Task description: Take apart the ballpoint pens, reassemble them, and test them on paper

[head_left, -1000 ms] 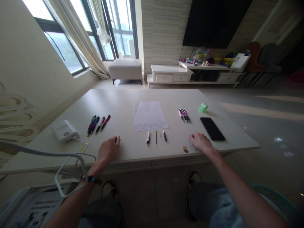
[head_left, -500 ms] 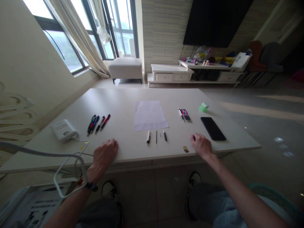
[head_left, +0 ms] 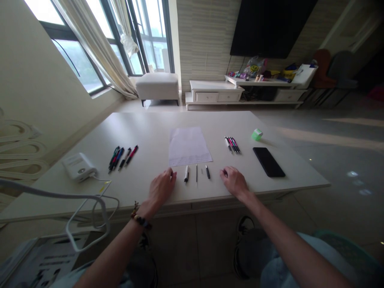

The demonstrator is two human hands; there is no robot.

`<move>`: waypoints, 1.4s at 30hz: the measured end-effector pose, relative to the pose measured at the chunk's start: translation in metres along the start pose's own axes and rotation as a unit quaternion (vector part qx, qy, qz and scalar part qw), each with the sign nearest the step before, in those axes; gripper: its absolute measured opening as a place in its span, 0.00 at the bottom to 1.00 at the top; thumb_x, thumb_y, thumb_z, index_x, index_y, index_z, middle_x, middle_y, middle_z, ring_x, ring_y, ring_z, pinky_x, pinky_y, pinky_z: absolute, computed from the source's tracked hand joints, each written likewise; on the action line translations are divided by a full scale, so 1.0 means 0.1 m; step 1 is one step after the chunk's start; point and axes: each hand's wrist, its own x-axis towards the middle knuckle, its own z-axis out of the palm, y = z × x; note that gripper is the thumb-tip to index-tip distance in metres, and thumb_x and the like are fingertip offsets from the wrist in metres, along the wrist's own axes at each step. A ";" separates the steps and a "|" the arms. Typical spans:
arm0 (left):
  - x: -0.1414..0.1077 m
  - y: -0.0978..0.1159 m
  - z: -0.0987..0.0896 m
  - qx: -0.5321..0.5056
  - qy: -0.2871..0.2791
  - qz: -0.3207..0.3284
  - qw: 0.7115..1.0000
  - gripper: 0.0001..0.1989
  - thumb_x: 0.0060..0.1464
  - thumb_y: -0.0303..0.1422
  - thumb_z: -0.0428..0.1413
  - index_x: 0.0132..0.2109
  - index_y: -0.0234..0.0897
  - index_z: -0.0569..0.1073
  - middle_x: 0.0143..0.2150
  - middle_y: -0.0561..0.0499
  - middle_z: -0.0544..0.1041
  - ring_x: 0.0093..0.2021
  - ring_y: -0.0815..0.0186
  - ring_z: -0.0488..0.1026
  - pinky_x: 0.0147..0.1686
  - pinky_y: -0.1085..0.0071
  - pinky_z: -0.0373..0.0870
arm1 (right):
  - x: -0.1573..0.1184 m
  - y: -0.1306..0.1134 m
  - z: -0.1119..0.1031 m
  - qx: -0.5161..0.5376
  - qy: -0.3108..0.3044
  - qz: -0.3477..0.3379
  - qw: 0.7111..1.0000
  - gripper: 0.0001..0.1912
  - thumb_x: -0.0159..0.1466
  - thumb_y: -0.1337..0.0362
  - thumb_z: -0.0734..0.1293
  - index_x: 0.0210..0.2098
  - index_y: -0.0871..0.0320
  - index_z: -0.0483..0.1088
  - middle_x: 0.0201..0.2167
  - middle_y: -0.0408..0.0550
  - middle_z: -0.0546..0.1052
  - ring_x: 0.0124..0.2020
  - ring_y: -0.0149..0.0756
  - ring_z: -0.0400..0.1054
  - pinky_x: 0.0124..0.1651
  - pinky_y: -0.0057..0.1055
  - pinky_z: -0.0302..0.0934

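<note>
My left hand (head_left: 163, 186) rests on the white table (head_left: 150, 124) with its fingers curled closed, just left of a pen's parts. My right hand (head_left: 234, 181), also curled, lies to the right of them. No object shows in either hand. Between the hands lie, apart from one another, a white pen barrel (head_left: 187, 173) with a black end, a thin dark ink refill (head_left: 197, 173), a tiny spring (head_left: 202, 171) and a black pen grip section (head_left: 208, 172). Behind them is a sheet of white paper (head_left: 189, 144).
Several pens (head_left: 115, 158) lie at the left, and another row of pens (head_left: 233, 145) at the right. A black phone (head_left: 269, 162) and a small green-and-white box (head_left: 257, 135) are farther right. A white charger (head_left: 79, 166) with a looping cable (head_left: 105, 208) stands at the left.
My left hand has slid right, close to the white barrel. My right hand has moved left, and the small yellow sticker near it is now hidden. The pen parts stay put.
</note>
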 end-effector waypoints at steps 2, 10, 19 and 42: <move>0.04 0.14 0.02 -0.019 0.002 0.006 1.000 0.18 0.63 0.42 0.38 0.41 0.38 0.68 0.36 0.45 0.77 0.35 0.60 0.74 0.32 0.69 0.61 | 0.04 -0.18 -0.06 0.020 -0.005 -0.007 1.000 0.13 0.66 0.61 0.57 0.30 0.57 0.68 0.32 0.49 0.75 0.35 0.36 0.68 0.35 0.28 0.53; 0.20 0.48 0.09 -0.007 -0.006 0.006 1.000 0.14 0.59 0.40 0.45 0.40 0.33 0.69 0.35 0.41 0.77 0.38 0.56 0.75 0.33 0.68 0.63 | 0.18 -0.71 -0.23 0.031 -0.100 0.009 0.994 0.14 0.65 0.58 0.58 0.38 0.58 0.71 0.35 0.53 0.78 0.36 0.39 0.72 0.36 0.28 0.58; -0.01 0.23 -0.07 -0.107 0.028 -0.018 0.994 0.10 0.57 0.38 0.47 0.35 0.37 0.68 0.31 0.47 0.76 0.31 0.62 0.73 0.29 0.70 0.60 | 0.25 -1.06 -0.08 0.005 -0.190 0.008 0.982 0.16 0.57 0.60 0.65 0.40 0.65 0.75 0.36 0.64 0.78 0.39 0.50 0.74 0.38 0.35 0.65; -0.18 0.45 -0.10 -0.457 0.037 0.086 0.885 0.08 0.59 0.37 0.48 0.43 0.40 0.62 0.32 0.52 0.75 0.33 0.67 0.74 0.36 0.70 0.68 | 0.23 -0.92 -0.42 0.550 -0.059 -0.041 0.832 0.12 0.60 0.57 0.64 0.32 0.61 0.70 0.24 0.46 0.75 0.20 0.28 0.66 0.18 0.23 0.59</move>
